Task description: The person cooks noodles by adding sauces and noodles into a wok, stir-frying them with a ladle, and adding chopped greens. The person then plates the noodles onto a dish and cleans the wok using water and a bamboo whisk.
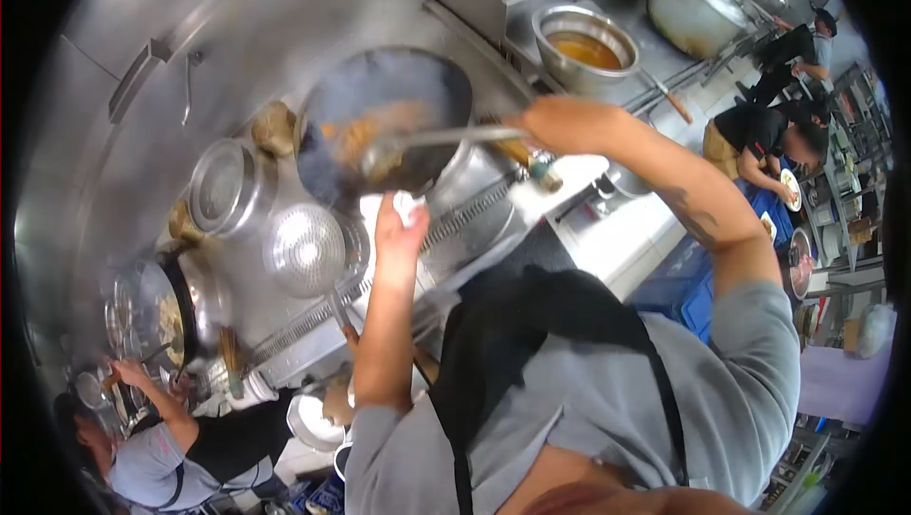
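Note:
A large dark wok with orange-brown food in it stands on the steel range, smoke or steam rising from it. My right hand is closed around the handle of a metal ladle, whose bowl is down in the food; some motion blur softens it. At the near edge of the wok, my left hand is closed on a white cloth pressed against the rim. Whether a wok handle lies under the cloth is hidden.
Left of the wok are a perforated skimmer and a steel pot. A bowl of amber liquid and a lidded pot stand at the upper right. A co-worker cooks at the lower left; other people work at right.

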{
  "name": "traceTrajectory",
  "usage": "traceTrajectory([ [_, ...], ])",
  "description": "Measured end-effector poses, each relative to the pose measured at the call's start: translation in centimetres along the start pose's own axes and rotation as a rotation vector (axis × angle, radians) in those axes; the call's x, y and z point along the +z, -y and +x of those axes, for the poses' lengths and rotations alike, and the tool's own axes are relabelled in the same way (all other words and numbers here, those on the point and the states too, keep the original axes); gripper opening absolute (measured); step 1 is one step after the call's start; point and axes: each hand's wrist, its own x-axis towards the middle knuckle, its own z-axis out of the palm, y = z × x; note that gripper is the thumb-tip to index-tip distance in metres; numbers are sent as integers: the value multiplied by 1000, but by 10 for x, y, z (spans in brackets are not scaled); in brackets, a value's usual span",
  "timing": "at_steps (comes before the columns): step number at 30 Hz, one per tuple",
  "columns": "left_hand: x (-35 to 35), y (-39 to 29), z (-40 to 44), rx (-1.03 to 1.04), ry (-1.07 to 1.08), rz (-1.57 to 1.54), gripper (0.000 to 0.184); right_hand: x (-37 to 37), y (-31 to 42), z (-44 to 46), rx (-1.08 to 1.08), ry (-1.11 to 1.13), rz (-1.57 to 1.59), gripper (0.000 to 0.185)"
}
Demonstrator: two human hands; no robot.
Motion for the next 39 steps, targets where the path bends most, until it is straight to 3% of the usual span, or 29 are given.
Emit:
traceTrajectory([
  [1,17,-19,-4,-358,-188,-457,14,-9,-6,-10,19,105,96,33],
  [2,27,-28,-17,-402,-205,-421,13,-3,-20,-13,-54,94,155,30],
  [5,22,-38,-2,-435,-257,-418,12,16,-40,17,142,162,157,24],
  [6,4,-23,12,-406,-170,-464,13,27,-41,27,55,50,44,26],
  [8,-45,36,7,-334,-179,-370,13,48,-30,41,123,-81,-126,26],
  [11,-47,76,-55,-312,-87,-374,11,41,-15,32,156,-239,-287,24],
  [13,-31,62,-54,-129,-111,-29,8,28,-12,18,118,-237,-339,26],
  [15,9,16,-63,309,90,794,17,22,-7,12,90,-206,-294,31],
  [16,29,-7,-67,575,64,1122,24,18,-7,9,90,-180,-267,32],
  [17,-27,12,-5,425,174,920,11,15,-3,5,94,-155,-237,33],
  [19,0,-15,-4,-356,-60,-485,7,-5,-2,-13,161,-39,-60,29],
  [21,24,-33,-25,-384,-133,-432,8,-8,-8,-26,85,21,62,23],
  [24,8,-31,-4,-381,-143,-411,10,20,-26,1,108,27,-26,23],
  [26,-22,1,12,-330,-120,-367,12,44,-19,20,206,-63,-99,21],
  [28,-54,52,-15,-156,-160,-41,15,59,-11,11,224,-171,-166,30],
  [29,-61,66,-35,-196,-150,-116,16,63,-4,7,227,-225,-201,36],
  [30,-70,74,-48,-290,34,-391,16,63,-1,-8,275,-240,-64,40],
  [31,-49,59,-69,-304,-158,-297,14,67,0,-27,313,-246,77,45],
  [33,-55,49,-69,-114,-151,16,10,95,-4,-45,187,-413,231,50],
  [35,-41,16,-52,-213,-148,-300,9,113,10,-54,146,-499,383,54],
  [39,-11,-16,-56,-300,-67,-359,10,111,24,-59,181,-566,497,52],
])
